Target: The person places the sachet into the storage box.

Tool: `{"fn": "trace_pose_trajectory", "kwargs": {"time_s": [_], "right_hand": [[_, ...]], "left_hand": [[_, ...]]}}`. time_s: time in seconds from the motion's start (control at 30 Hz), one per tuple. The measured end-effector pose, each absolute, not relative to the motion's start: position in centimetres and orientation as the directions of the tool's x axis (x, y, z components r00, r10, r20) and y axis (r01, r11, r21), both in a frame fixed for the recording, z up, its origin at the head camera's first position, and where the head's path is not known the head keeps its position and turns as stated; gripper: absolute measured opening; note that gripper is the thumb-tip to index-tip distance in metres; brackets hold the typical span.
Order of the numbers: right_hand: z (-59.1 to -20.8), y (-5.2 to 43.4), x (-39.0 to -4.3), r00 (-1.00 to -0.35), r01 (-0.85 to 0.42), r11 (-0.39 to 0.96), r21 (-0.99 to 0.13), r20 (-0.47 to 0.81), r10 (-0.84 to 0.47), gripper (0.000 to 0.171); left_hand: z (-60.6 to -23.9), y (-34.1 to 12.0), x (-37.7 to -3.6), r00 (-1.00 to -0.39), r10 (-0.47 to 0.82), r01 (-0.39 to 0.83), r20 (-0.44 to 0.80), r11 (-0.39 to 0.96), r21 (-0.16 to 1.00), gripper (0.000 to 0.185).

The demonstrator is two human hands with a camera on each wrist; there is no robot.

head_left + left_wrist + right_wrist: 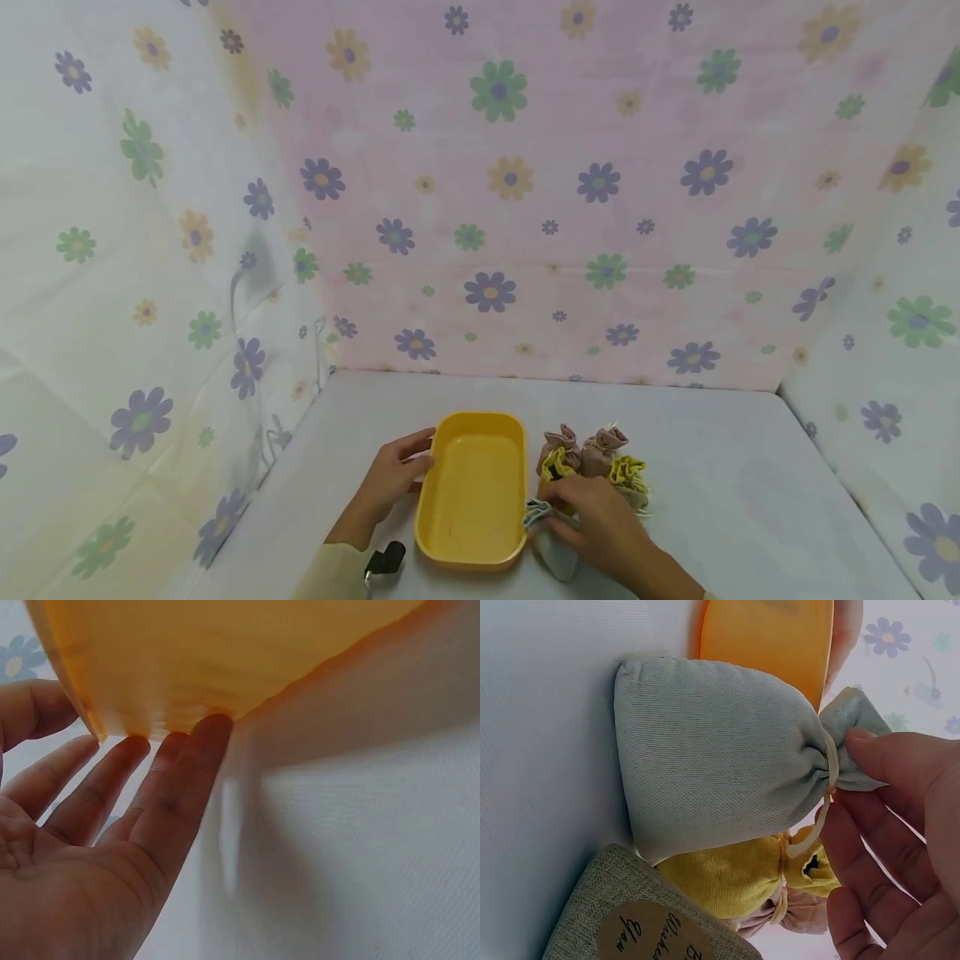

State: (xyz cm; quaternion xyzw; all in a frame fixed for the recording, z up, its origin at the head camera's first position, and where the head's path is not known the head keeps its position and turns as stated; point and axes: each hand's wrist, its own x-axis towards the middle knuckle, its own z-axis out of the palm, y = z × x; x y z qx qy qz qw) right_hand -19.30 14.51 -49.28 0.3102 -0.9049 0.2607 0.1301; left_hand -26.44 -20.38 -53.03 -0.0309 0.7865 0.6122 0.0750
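Head view: we see a yellow tray [471, 492] on a grey table [735, 492], with our left hand [390, 483] at its left rim, fingers straight and loosely spread, their tips touching the tray wall and gripping nothing. Our right hand [600, 521] lies just right of the tray, pinching the tied neck of a grey pouch [712, 754] that rests on the table against the tray's near right corner. Just beyond it cluster a yellow pouch [735, 874], two pink pouches [581, 446] and a burlap pouch [641, 919] with a round label.
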Motion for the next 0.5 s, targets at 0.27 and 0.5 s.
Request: {"fn": "trace_pose_trajectory", "kwargs": {"time_s": [0.27,0.5], "right_hand": [[-49.14,14.87,-19.09,-0.788,-0.616,0.606,-0.503,0.407,-0.463,0.019],[-49.38,15.41,-18.71,-0.781,-0.620,0.598,-0.508,0.476,-0.405,0.019]], "left_hand": [[-53.43,-21.15,-26.43,-0.976,0.080,-0.186,-0.204,0.193,0.963,0.054],[-53.89,-21.20,-26.39,-0.968,0.072,-0.224,-0.239,0.171,0.959,0.056]]}}
